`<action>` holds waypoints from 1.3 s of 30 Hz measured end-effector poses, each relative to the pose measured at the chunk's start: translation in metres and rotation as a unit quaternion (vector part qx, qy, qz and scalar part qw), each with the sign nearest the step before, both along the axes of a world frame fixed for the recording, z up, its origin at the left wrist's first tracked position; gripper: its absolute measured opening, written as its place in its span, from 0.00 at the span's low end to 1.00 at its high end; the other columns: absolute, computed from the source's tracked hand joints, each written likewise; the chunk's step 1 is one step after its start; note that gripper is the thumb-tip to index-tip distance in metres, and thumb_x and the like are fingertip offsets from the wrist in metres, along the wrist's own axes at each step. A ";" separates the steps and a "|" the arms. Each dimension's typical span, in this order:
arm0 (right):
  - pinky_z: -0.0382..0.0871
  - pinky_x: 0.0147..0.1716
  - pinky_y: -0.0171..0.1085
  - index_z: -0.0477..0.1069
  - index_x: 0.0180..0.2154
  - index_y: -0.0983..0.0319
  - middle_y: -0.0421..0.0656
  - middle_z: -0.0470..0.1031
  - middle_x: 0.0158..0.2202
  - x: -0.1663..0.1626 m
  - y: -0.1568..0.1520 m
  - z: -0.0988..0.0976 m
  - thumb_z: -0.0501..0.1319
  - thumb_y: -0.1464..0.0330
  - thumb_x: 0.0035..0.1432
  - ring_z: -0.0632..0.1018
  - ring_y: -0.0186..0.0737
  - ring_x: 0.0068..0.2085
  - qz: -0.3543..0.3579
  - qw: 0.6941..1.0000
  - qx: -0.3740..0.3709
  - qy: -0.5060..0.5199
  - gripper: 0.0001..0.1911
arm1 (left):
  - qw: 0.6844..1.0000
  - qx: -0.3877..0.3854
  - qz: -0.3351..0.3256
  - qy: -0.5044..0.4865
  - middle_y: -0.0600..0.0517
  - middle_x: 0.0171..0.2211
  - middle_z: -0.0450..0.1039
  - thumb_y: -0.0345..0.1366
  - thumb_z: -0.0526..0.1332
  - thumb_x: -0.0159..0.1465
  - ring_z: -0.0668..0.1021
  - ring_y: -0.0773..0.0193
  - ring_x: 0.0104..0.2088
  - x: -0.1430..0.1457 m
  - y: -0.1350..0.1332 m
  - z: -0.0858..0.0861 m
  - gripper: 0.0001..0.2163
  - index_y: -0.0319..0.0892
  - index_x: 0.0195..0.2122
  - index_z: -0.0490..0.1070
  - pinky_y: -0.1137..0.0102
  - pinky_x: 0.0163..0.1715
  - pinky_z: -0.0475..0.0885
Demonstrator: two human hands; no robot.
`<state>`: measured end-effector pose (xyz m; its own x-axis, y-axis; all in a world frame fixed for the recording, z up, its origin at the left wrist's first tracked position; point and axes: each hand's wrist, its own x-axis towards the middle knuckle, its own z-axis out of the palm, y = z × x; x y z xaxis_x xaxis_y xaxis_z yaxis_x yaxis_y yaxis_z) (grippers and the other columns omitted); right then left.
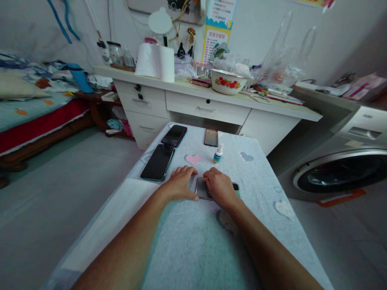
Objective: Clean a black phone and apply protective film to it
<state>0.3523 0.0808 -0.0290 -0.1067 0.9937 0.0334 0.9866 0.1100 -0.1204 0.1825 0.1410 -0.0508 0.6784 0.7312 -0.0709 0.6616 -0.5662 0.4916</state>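
A phone [202, 188] lies flat and crosswise on the cloth-covered table, its middle hidden under my right hand [220, 186]. That hand is closed, its fingers curled down over the screen; a small pale bit shows at the fingertips, too little to name. My left hand [180, 184] is at the phone's left end, thumb and fingers spread apart, the thumb tip touching the near corner. Just beyond stands a small white spray bottle [217, 154] with a blue and yellow label. Two dark phones, a nearer one [157, 162] and a farther one [174, 135], lie to the left.
A phone case or phone [211, 137] lies at the table's far edge. Behind is a white desk [208, 110] with a flowered enamel bowl [229, 82], a paper roll [155, 62] and plastic bags. A washing machine [338, 141] stands right; a bed [36, 108] is left.
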 end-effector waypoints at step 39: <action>0.59 0.40 0.32 0.69 0.44 0.58 0.43 0.73 0.39 -0.015 0.005 -0.002 0.52 0.70 0.62 0.71 0.37 0.42 0.066 0.995 0.008 0.070 0.11 | 1.000 0.007 0.009 -0.010 0.50 0.47 0.63 0.48 0.69 0.40 0.66 0.51 0.49 -0.001 -0.001 -0.001 0.32 0.46 0.45 0.60 0.61 0.47 0.63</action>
